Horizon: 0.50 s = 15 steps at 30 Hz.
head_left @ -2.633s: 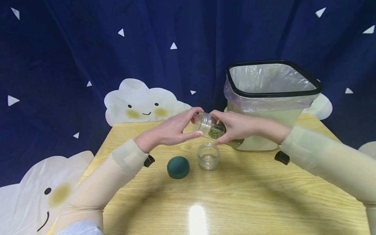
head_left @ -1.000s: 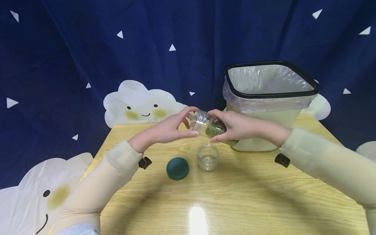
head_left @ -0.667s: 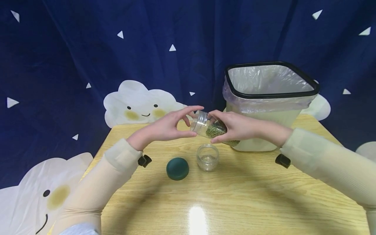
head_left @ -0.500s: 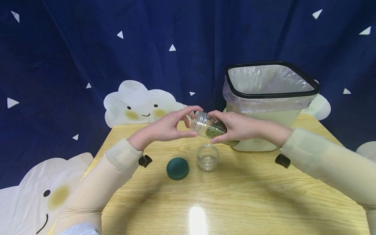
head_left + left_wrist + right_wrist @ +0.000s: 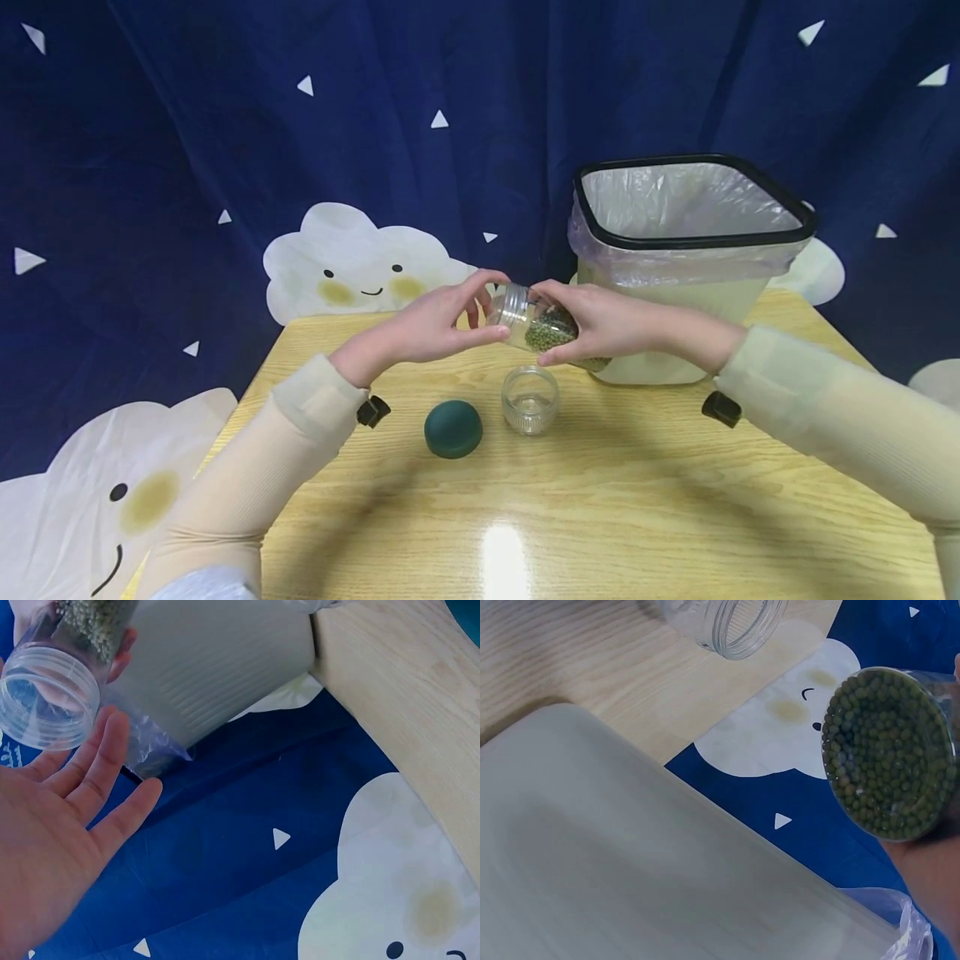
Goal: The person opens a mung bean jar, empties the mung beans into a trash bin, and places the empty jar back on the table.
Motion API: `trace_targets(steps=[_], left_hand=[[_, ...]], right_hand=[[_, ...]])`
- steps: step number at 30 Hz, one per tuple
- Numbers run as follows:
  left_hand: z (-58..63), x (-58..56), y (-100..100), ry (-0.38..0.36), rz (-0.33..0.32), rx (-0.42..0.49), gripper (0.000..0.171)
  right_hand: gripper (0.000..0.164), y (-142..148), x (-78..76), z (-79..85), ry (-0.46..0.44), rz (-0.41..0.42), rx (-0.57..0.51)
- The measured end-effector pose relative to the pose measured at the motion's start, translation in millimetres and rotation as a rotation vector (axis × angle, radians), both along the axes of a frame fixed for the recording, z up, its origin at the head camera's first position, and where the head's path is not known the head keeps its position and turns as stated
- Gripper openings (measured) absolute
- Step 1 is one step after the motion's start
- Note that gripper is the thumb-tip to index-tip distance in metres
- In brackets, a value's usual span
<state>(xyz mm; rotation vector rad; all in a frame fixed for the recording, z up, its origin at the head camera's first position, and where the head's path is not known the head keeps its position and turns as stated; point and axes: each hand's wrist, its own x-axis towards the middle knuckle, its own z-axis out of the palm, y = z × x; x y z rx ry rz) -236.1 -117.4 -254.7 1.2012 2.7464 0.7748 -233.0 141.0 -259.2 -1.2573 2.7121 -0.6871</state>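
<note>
My right hand (image 5: pixel 611 321) grips a clear jar (image 5: pixel 519 329) of small green beans above the table, tilted with its mouth end to the left. The beans (image 5: pixel 885 754) lie at its base in the right wrist view. My left hand (image 5: pixel 435 323) curves its thumb and fingers round the clear, ridged lid end (image 5: pixel 52 697), thumb below and index finger above. In the left wrist view the other fingers (image 5: pixel 124 817) stretch loosely past the rim. On the table below stands a second clear jar (image 5: pixel 530 404), with nothing visible inside, and left of it a dark green dome-shaped thing (image 5: pixel 453 429).
A pale bin (image 5: pixel 667 275) with a black rim and plastic liner stands behind the right hand on the wooden table (image 5: pixel 600 517). A blue curtain (image 5: pixel 450 50) with white triangles and cloud shapes (image 5: pixel 367 258) hangs behind the far edge.
My left hand shifted left and loosened its fingers from the lid end, then closed slightly toward it again. My right hand and the jar have moved slightly left.
</note>
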Motion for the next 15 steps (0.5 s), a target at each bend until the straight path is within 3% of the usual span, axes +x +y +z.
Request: trace_targets(steps=[10, 15], left_hand=[[-0.8, -1.5, -1.8, -0.017, -0.060, 0.048, 0.070], [-1.0, -1.2, -0.9, -0.021, -0.035, 0.029, 0.066]], right_hand=[[0.078, -0.7, 1.4, 2.6, -0.024, -0.021, 0.018], [0.077, -1.0, 2.3, 1.7, -0.029, -0.016, 0.018]])
